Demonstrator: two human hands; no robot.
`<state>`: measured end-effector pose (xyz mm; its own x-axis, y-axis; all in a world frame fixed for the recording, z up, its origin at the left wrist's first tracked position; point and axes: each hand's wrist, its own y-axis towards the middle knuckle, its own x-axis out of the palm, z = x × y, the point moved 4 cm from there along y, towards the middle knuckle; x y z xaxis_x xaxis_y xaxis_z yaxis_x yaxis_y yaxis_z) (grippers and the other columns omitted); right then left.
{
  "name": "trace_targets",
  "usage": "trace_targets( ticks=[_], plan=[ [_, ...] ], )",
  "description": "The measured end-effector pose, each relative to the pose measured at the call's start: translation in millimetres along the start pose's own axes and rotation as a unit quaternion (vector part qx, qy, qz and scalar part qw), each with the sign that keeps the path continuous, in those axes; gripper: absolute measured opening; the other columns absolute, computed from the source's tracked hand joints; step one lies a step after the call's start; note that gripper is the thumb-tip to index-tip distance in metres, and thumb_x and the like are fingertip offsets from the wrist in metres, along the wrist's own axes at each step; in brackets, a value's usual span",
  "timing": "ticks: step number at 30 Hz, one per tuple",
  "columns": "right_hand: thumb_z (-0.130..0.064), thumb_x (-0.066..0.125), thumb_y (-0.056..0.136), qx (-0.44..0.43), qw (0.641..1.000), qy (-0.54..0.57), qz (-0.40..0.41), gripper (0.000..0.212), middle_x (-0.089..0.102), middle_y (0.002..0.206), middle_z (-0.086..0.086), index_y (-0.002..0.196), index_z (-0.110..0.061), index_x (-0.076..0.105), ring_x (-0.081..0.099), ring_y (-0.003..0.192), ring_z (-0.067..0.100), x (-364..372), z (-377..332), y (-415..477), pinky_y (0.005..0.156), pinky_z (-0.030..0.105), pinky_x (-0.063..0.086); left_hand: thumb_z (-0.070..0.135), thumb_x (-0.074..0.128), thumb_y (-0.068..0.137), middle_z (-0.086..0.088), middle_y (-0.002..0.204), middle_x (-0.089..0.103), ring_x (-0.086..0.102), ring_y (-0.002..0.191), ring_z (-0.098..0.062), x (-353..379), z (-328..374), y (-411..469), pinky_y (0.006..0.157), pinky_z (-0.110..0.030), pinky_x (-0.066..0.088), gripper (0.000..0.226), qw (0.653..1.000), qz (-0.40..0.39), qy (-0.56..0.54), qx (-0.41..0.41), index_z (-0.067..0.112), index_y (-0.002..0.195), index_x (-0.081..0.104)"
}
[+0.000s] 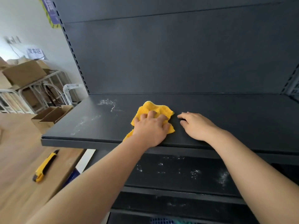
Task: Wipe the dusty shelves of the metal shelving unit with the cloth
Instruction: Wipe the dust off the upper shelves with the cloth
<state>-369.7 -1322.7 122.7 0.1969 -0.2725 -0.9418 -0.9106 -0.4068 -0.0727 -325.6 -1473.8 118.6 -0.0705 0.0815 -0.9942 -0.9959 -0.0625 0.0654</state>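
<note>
left hand grips yellow cloth on top shelf | right hand rests empty, fingers relaxed | dust at left

A white paper sign on the wall at the upper left of the frame reads "笼车区". At the top left edge, a purple-and-yellow banner bears one large white character, cropped and blurred, not surely readable.
</note>
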Motion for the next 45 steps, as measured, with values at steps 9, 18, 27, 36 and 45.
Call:
trace_targets(
  ticks=[9,18,27,36,45],
  plan=[
    [-0.027,0.03,0.104,-0.063,0.997,-0.026,0.043,0.045,0.023,0.159,0.002,0.147,-0.015,0.034,0.014,0.148,0.018,15,-22,-27,0.119,0.042,0.016,0.054,0.022,0.099,0.003,0.148,0.037,0.036,0.135,-0.027,-5,-23,-39,0.113,-0.044,0.022,0.043,0.999,0.017,-0.037,-0.021,0.045,0.135,0.043],
    [-0.053,0.023,0.1,-0.097,0.992,-0.055,0.058,0.062,0.012,0.161,-0.001,0.153,-0.021,0.019,0.001,0.149,0.015,22,-45,-23,0.121,0.046,0.009,0.054,0.02,0.1,-0.004,0.146,0.038,0.033,0.137,-0.033,-5,-66,2,0.116,-0.053,0.015,0.045,0.996,0.006,-0.032,-0.08,0.041,0.138,0.039],
    [-0.055,0.025,0.099,-0.079,0.995,-0.039,0.04,0.063,0.015,0.161,-0.001,0.152,-0.021,0.023,0.002,0.149,0.015,34,-104,26,0.121,0.046,0.011,0.054,0.018,0.1,-0.007,0.147,0.037,0.031,0.138,-0.033,-6,-139,61,0.116,-0.052,0.016,0.047,0.997,-0.001,-0.036,-0.074,0.04,0.14,0.037],
    [-0.055,0.024,0.098,-0.059,0.997,-0.047,0.014,0.063,0.016,0.161,0.0,0.151,-0.022,0.024,0.004,0.149,0.016,52,-160,68,0.12,0.047,0.013,0.055,0.017,0.099,-0.011,0.147,0.037,0.032,0.136,-0.037,-6,-207,102,0.114,-0.054,0.019,0.051,0.99,-0.001,-0.026,-0.14,0.034,0.139,0.039],
    [-0.058,0.022,0.097,-0.054,0.996,-0.073,0.011,0.063,0.013,0.161,-0.002,0.151,-0.026,0.023,0.007,0.149,0.017,61,-169,76,0.119,0.049,0.011,0.053,0.016,0.099,-0.014,0.144,0.038,0.037,0.13,-0.04,-8,-238,96,0.107,-0.054,0.025,0.053,0.974,0.0,-0.007,-0.227,0.029,0.14,0.039]
  ],
)
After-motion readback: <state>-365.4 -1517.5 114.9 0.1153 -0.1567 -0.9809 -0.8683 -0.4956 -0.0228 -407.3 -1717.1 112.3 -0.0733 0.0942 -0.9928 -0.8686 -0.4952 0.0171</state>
